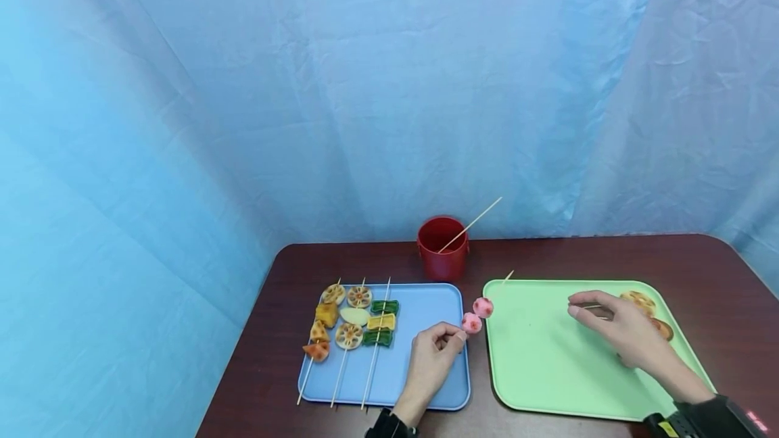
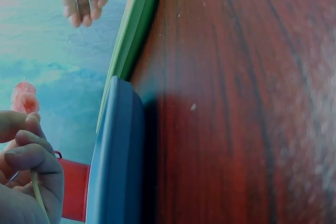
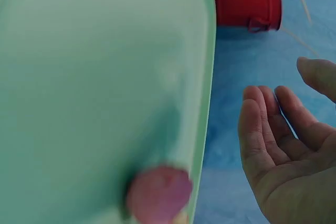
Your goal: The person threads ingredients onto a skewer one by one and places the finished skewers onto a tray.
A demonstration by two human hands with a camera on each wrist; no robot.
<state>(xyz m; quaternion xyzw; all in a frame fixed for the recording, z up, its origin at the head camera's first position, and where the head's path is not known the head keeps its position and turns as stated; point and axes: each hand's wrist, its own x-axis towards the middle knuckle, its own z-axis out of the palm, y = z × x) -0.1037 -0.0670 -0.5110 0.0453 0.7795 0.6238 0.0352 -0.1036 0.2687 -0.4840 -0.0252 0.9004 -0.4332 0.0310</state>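
Note:
My left hand (image 1: 431, 360) pinches a bamboo skewer (image 1: 508, 276) over the right side of the blue tray (image 1: 420, 384). Two pink pieces (image 1: 471, 323) are threaded on it, just beyond my fingertips; its pointed end sticks out past them. In the left wrist view, the stick's lower part runs through my curled fingers. Above the green tray (image 1: 535, 370) hovers my right hand (image 1: 627, 333), fingers gently bent and thumb apart; its palm looks bare in the right wrist view. Near that hand lie a lotus root slice (image 1: 639, 301) and a brownish piece (image 1: 663, 329), partly hidden.
Three loaded skewers lie on the blue tray's left half, one with green and yellow pieces (image 1: 381, 322). Behind the trays stands a red bucket (image 1: 443, 263) with a bare stick (image 1: 481, 216) leaning out. A pinkish round piece (image 3: 160, 195) sits on the green tray.

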